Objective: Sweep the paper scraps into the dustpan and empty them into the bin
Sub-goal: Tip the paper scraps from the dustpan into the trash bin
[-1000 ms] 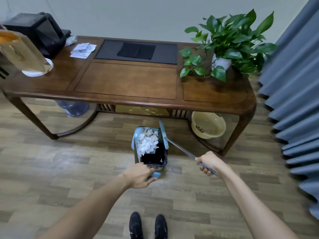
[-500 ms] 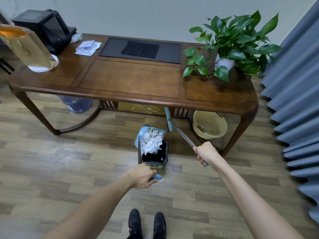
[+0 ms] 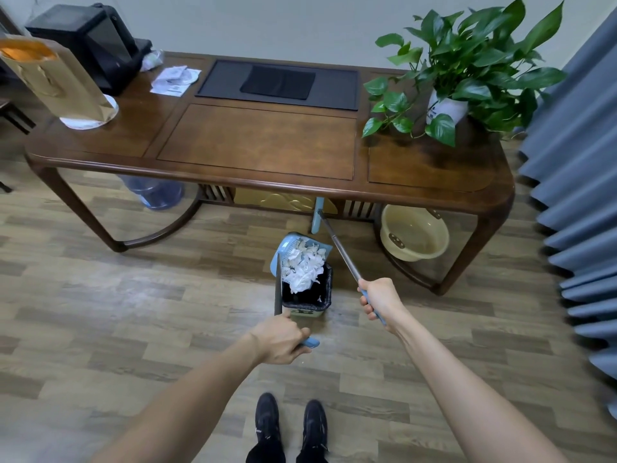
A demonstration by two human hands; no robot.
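A light blue dustpan (image 3: 289, 246) is tilted over a small bin (image 3: 309, 304) lined with a black bag, on the floor in front of the desk. White paper scraps (image 3: 302, 265) lie heaped in the pan and spill over the bin's far rim. My left hand (image 3: 282, 337) grips the dustpan handle just in front of the bin. My right hand (image 3: 379, 300) holds the broom (image 3: 337, 243) by its long metal handle; the blue broom head points away, under the desk edge.
A dark wooden desk (image 3: 260, 142) stands behind the bin, with a potted plant (image 3: 467, 68) on its right end and a paper bag (image 3: 53, 78) on its left. Under it sit a yellow basin (image 3: 414, 237) and a water bottle (image 3: 153, 195). Grey curtains (image 3: 574, 195) hang on the right.
The broom head has swung up and away from the bin toward the desk's underside. The dustpan has tipped further, and the scraps have slid toward the bin opening.
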